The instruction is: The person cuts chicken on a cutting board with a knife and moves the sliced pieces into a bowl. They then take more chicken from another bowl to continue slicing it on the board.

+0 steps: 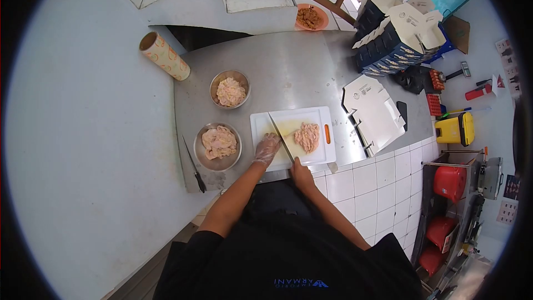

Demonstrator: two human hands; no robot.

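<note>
My right hand [301, 174] is closed around the handle of a kitchen knife [280, 134], whose long blade slants across the white cutting board [261, 123]. Close to the blade's left side, my left hand [268, 149] wears a clear plastic glove, its fingers curled down onto a small piece of raw meat, mostly hidden. Right of the blade lies a pile of cut raw meat [307, 137], pale pink like chicken. To the left, one steel bowl [239, 158] holds larger raw pieces [219, 142]; behind it, another steel bowl [247, 98] holds more raw meat [230, 92].
A second knife [192, 162] lies at the steel table's left edge, below a roll of wrap [165, 55]. Folded boxes [394, 39] stack at the back right, near a flat white carton [373, 114]. An orange bowl [325, 21] of brown food stands beyond the table.
</note>
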